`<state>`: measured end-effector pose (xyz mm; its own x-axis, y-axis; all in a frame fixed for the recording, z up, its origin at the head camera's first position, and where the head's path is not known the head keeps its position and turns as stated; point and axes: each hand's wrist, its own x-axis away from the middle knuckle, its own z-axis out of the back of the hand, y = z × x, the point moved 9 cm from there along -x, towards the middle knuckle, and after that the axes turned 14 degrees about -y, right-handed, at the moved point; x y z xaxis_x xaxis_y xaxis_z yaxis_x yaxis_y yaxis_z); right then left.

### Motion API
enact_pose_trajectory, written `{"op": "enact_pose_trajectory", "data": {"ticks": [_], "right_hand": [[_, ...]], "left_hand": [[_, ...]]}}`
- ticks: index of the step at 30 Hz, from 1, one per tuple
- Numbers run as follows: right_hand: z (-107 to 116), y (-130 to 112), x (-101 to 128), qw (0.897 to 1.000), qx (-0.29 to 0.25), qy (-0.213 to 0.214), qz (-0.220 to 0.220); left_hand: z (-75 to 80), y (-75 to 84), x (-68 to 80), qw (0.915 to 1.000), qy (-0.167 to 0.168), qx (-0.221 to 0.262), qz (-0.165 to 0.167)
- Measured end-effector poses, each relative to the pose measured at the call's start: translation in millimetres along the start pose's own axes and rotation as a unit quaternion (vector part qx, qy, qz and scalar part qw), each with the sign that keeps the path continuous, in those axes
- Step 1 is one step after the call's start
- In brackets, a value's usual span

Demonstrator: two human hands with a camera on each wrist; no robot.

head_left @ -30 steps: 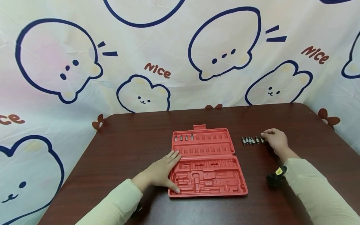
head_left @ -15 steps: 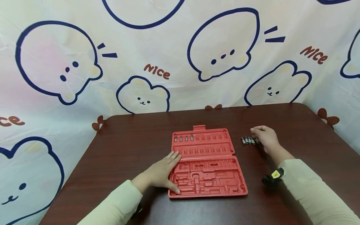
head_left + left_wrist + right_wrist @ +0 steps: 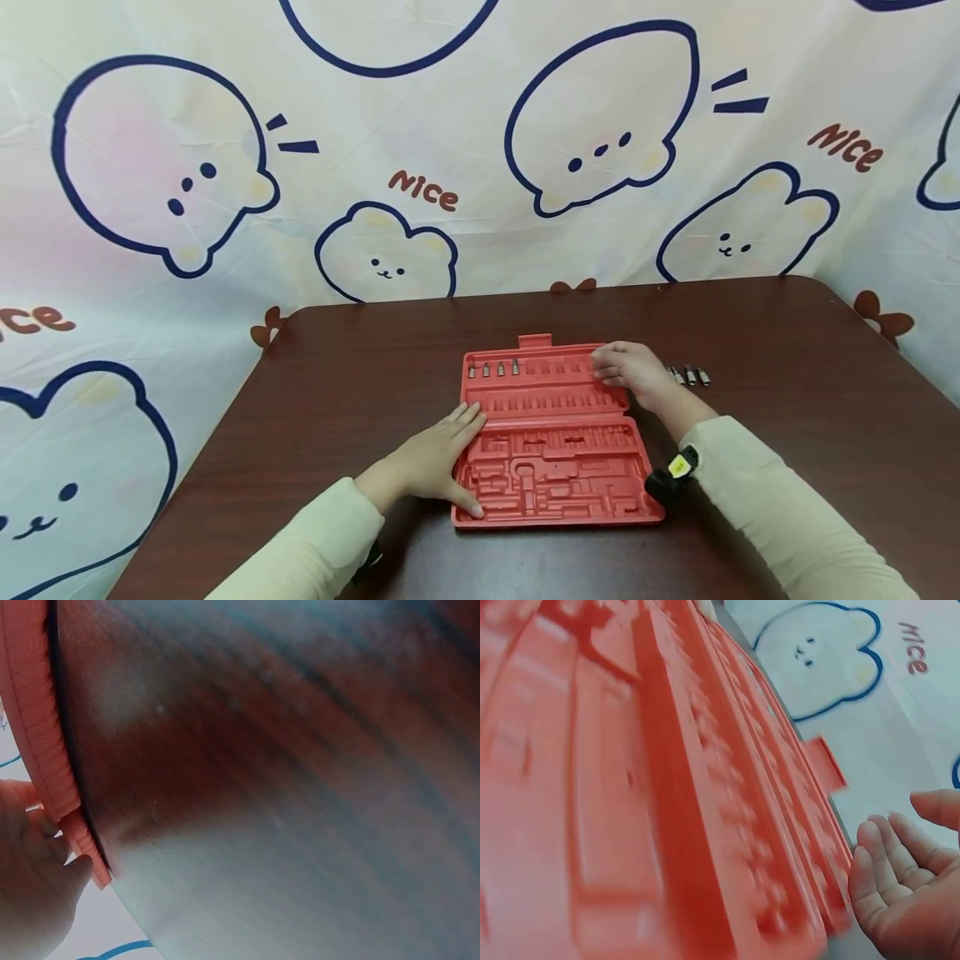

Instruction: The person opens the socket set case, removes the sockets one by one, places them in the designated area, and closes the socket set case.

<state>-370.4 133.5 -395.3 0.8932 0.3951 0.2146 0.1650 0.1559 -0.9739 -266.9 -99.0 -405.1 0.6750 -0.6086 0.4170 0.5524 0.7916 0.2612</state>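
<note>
red bit case lying open, one hand on each side of it

so the red case (image 3: pixel 555 433) lies open flat in the middle of the dark wooden table (image 3: pixel 337 375), lid half farther from the person, with a little tab at its far edge. the near half is all moulded empty pockets. four small metal bits (image 3: pixel 492 368) stand in the far-left slots of the lid's top row, and the other slots in that row look unfilled from the head view.

the left hand (image 3: pixel 431 458) lies flat on the table with straight, spread fingers, pressed against the left edge of the case's near half. the thumb tip sits at the near-left corner of the case. it grips nothing, and the left wrist view shows the same thing, fingertips right up against the red rim.

the right hand (image 3: pixel 630 371) is over the right end of the lid half, fingers loosely curled and pointing left toward the slot rows. whether something is pinched in the fingertips i honestly can't tell: the head view is too small there, and the right wrist view only shows the palm and relaxed fingers (image 3: pixel 889 862) beside the case edge, with nothing visible in them.

just right of that hand, a few loose bits (image 3: pixel 690 377) lie in a short row on the table, close to the case but not touching it.

both sleeves are cream coloured, and a small black device with a yellow tag (image 3: pixel 672 477) sits on the right wrist. behind the table hangs a cartoon bear cloth (image 3: pixel 225 167) printed with "nice".
</note>
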Motion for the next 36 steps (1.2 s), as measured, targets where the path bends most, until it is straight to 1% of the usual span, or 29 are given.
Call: {"op": "enact_pose_trajectory", "data": {"ticks": [5, 11, 14, 16, 18, 24, 28, 32, 36], "right_hand": [[-24, -1, -17, 1.0, 0.016, -0.021, -0.003], [-56, -8, -33, 0.998, 0.045, -0.052, 0.006], [-68, -11, -40, 0.996, 0.071, -0.046, 0.003], [-74, -14, -46, 0.994, 0.101, -0.039, 0.002], [-78, -15, -52, 0.991, 0.131, -0.03, -0.002], [-85, -18, -69, 0.977, 0.211, -0.024, -0.001], [-87, -16, -76, 0.967, 0.254, -0.014, -0.018], [-91, -18, -79, 0.958, 0.285, -0.014, -0.032], [-92, -17, -79, 0.953, 0.3, 0.003, -0.053]], "left_hand": [[-0.5, -0.8, -1.1, 1.0, -0.005, -0.002, 0.006], [-0.5, -1.2, -0.8, 1.0, -0.004, 0.001, 0.002], [-0.3, -0.8, -0.5, 1.0, -0.003, 0.005, -0.001], [-0.7, -1.0, -0.7, 1.0, -0.004, 0.006, -0.002], [-1.2, -1.3, -1.1, 1.0, -0.004, 0.007, -0.002], [-2.4, -1.9, -2.0, 0.9999, -0.004, 0.008, -0.003], [-2.9, -2.5, -2.8, 1.0, -0.003, 0.008, -0.004], [-2.7, -3.5, -2.7, 0.9999, -0.003, 0.01, 0.001], [-2.4, -3.1, -2.1, 0.9999, -0.003, 0.013, 0.0]]}}
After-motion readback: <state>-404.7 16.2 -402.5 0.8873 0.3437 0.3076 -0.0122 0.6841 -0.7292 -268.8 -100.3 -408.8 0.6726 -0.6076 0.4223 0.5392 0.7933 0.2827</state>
